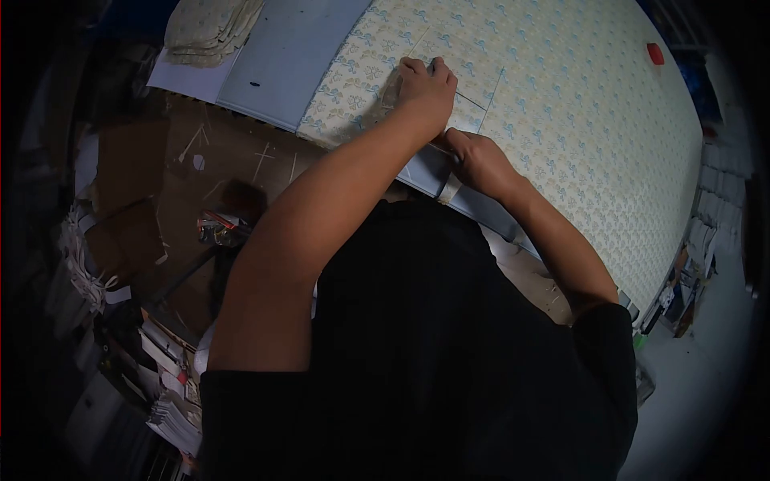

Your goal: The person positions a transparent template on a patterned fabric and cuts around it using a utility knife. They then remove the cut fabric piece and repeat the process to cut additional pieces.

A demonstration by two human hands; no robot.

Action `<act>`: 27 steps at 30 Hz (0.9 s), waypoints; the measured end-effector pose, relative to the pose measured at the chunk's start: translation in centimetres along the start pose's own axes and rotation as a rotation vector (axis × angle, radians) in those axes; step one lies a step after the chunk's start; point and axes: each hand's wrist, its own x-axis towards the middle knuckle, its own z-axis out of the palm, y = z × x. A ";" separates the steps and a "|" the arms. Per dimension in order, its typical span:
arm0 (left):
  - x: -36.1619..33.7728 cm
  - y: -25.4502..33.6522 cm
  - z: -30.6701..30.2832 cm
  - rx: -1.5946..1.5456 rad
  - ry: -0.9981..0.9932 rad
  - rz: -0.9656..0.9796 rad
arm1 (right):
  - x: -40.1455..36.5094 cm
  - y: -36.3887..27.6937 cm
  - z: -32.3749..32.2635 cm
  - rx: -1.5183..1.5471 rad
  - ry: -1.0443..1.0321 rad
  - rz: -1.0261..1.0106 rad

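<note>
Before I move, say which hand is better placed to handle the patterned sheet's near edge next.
The right hand, I'd judge: it sits at the near edge of the patterned sheet, while the left hand is farther in.

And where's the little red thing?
In the head view, the red thing lies at the upper right, on the patterned material near its right edge, beyond the right hand.

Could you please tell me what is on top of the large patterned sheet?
The left hand is on the large patterned sheet, the right hand is at its near edge, and a small red object sits towards the right. What the hands cover cannot be seen.
</note>
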 end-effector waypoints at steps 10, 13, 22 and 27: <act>1.0 -6.0 -1.2 -0.007 -0.009 0.312 | 0.8 -0.9 0.4 -0.078 -0.032 0.108; 1.0 -6.6 -0.8 -0.042 0.011 0.341 | 1.7 -1.3 1.3 -0.057 0.015 0.103; 1.7 -7.7 -0.6 -0.071 0.016 0.418 | 5.7 -5.4 5.6 0.069 0.264 0.357; 2.2 -7.9 0.0 -0.047 0.075 0.452 | 6.8 -6.4 7.5 0.052 0.444 0.408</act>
